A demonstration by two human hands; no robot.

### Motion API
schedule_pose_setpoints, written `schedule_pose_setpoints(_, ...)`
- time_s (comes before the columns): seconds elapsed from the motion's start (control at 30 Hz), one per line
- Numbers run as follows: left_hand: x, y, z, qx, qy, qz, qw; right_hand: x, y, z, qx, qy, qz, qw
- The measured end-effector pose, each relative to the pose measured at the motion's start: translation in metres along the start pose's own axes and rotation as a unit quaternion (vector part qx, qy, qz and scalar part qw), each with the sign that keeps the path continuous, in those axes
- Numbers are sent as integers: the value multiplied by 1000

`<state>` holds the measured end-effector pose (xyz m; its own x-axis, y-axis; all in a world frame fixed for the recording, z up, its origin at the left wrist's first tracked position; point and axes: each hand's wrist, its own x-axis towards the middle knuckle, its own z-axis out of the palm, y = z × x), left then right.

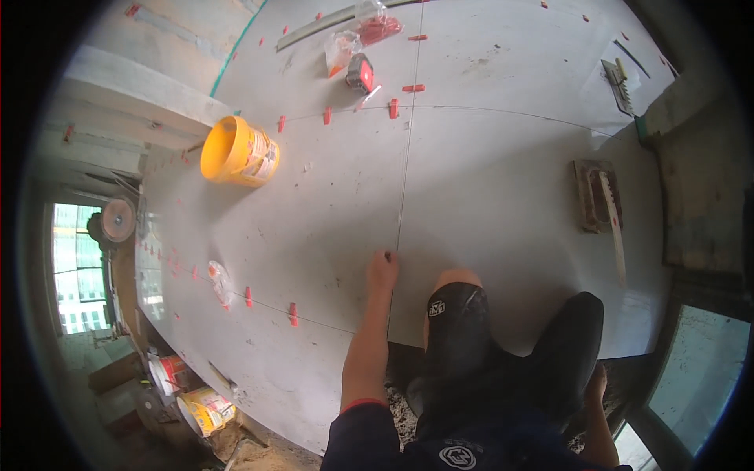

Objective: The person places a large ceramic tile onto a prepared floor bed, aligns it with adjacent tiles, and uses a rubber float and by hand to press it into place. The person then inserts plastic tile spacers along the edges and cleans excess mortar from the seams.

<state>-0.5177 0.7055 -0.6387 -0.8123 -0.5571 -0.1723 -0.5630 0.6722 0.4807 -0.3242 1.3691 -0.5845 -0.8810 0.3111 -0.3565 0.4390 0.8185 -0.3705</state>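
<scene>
Our left hand (382, 271) presses flat, holding nothing, on the tile (314, 228) joint; right hand (594, 388) unclear. Tile looks stiff, heavy, slick.

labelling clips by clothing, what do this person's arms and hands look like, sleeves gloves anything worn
Both hands are bare, no gloves. The left hand sits at the end of a bare forearm; a dark navy sleeve with a thin red cuff edge is pushed up near the elbow. The right hand is mostly hidden behind the knee, its forearm bare too. No watch, rings or markings are visible.
</scene>
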Motion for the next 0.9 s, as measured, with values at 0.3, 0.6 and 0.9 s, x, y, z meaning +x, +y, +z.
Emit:
schedule_pose_setpoints(0.3,117,33,33,92,-58,223,969,9,-46,-48,111,-82,116,984)
schedule_pose_setpoints(0.6,101,38,10,68,-15,269,961,19,-66,-51,221,-133,180,949)
schedule_pose_setpoints(0.9,-66,-53,-56,180,-309,94,929,30,69,-14,395,-138,226,879)
